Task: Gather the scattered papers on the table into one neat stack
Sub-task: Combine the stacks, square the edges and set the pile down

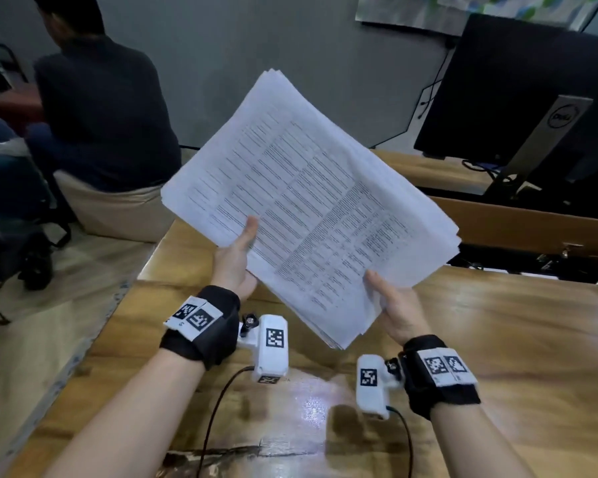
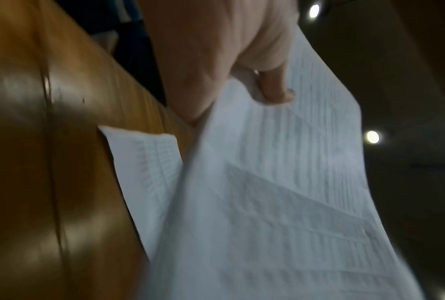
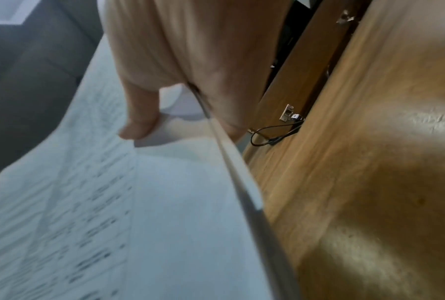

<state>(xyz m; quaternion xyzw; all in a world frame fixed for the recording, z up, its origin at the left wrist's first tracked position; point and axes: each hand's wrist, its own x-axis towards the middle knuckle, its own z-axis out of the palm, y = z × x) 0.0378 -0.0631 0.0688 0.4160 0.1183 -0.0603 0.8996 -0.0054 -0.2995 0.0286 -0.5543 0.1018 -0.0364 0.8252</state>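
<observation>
We hold the paper stack [image 1: 308, 208] tilted in the air above the wooden table [image 1: 497, 339] | left hand [image 1: 233, 267] and right hand [image 1: 396, 307] each pinch a near edge, thumbs on top, likely to square the uneven sheets.

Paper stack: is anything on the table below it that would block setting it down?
Nothing visible does. Both the left hand and right hand grip the paper stack above the wooden table, and the tabletop around it looks bare. The patch directly beneath the sheets is hidden.
</observation>
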